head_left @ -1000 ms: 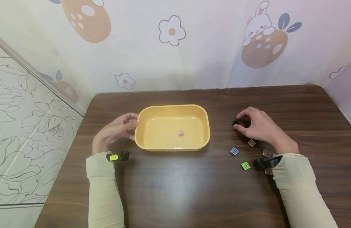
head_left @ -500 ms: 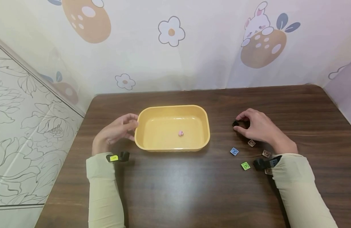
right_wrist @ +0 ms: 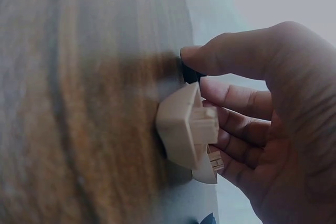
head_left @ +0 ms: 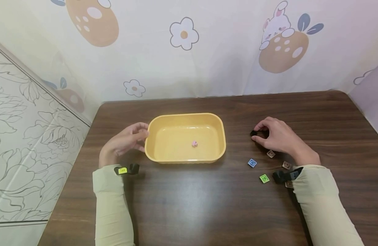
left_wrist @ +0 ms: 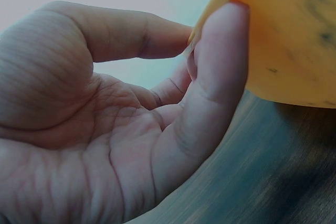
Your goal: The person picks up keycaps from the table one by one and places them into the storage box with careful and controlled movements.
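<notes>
1. One small black piece (head_left: 253,133) sits at the table, right of the tray; the right hand (head_left: 277,136) pinches it between thumb and fingertip. Whether it is lifted: cannot tell.
2. Left hand (head_left: 125,139): thumb and fingers pinch the left rim of a yellow, rounded-rectangular, glossy tray (head_left: 185,161).
3. Inside the tray, right of centre: one small pink piece (head_left: 194,144).
4. Near the right hand, on the dark wood-grain table (head_left: 189,201): a blue square piece (head_left: 252,163), a bright green square piece (head_left: 264,178), three brown square pieces (head_left: 270,154).
</notes>
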Tool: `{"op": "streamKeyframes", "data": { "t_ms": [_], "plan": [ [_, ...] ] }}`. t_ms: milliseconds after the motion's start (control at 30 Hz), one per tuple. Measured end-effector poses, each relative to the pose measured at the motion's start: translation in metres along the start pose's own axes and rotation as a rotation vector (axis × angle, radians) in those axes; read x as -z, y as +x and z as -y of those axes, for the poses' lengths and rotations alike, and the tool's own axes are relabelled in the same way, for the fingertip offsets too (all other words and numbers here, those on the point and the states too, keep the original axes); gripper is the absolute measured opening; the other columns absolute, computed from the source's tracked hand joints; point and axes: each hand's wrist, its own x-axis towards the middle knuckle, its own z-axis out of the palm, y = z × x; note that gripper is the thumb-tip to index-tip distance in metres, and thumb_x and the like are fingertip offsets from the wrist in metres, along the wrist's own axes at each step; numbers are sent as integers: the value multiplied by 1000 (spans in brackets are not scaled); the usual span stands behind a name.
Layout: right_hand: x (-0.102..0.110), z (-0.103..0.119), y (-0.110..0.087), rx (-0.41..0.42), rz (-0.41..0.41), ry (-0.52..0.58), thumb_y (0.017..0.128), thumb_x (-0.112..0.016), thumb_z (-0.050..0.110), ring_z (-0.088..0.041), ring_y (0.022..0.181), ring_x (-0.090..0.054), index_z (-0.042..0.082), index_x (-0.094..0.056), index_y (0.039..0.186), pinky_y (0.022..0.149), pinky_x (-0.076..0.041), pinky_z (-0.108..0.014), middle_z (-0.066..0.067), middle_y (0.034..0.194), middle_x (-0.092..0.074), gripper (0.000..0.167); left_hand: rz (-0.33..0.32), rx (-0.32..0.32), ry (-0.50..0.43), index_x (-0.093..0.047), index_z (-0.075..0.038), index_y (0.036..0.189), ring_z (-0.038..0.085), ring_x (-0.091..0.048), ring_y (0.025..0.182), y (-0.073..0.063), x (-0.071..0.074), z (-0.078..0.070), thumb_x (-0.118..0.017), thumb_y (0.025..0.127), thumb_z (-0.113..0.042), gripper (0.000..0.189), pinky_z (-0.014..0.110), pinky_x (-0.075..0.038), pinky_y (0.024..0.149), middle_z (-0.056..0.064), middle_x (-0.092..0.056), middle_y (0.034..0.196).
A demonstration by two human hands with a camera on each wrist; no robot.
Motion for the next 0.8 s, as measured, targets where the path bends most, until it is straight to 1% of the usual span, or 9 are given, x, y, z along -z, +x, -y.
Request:
{"op": "streamKeyframes", "data": {
  "t_ms": [433, 600, 700, 800],
  "plan": [
    [0, 0, 1, 2, -6, -4, 92, -81, 26, -25, 88, -61, 6, -75, 108, 80, -50, -46, -13, 108, -69, 26, 2, 3, -4, -40, 5, 140, 18, -70, 96, 0, 0, -1, -55, 107, -10, 40, 37, -66, 78, 5, -65, 104],
    [-1, 0, 1, 16, -14, -6, 92, -80, 24, -23, 86, -59, 6, -74, 106, 78, -50, -44, -12, 106, -69, 23, 6, -1, -7, -40, 5, 140, 18, -70, 96, 0, 0, -2, -54, 107, -10, 40, 37, -66, 78, 6, -65, 105],
    [-2, -1, 2, 27, -19, -9, 92, -80, 22, -24, 86, -60, 6, -74, 105, 78, -51, -45, -12, 105, -69, 21, 7, 0, -5, -40, 5, 141, 19, -70, 96, 0, 0, -2, -54, 107, -10, 40, 37, -66, 78, 6, -65, 105],
    [-2, -1, 1, 22, -14, -6, 92, -79, 21, -26, 89, -62, 5, -74, 106, 81, -52, -48, -13, 106, -69, 21, 4, 3, 0, -40, 5, 141, 20, -70, 97, -1, 0, -2, -55, 107, -11, 40, 37, -66, 78, 6, -66, 105]
  ]
}}
